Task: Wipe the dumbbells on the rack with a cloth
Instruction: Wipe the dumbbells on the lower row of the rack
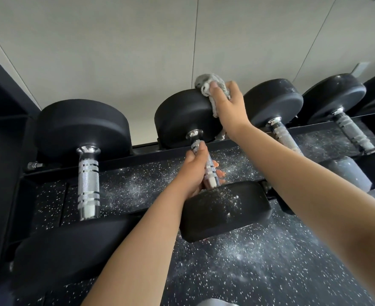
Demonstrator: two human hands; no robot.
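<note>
A black dumbbell [182, 115] with a chrome knurled handle lies across the rack [142, 154] in the middle of the view. My left hand [195, 171] grips its handle. My right hand [226, 102] holds a grey-and-white cloth [208, 85] bunched against the top right edge of the far head. The near head [224, 208] carries white dust on its upper face.
Another black dumbbell [82, 129] sits to the left, two more [275, 102] [334, 93] to the right on the same rack. A pale panelled wall stands behind. Speckled black floor [259, 261] shows below, dusted with white powder.
</note>
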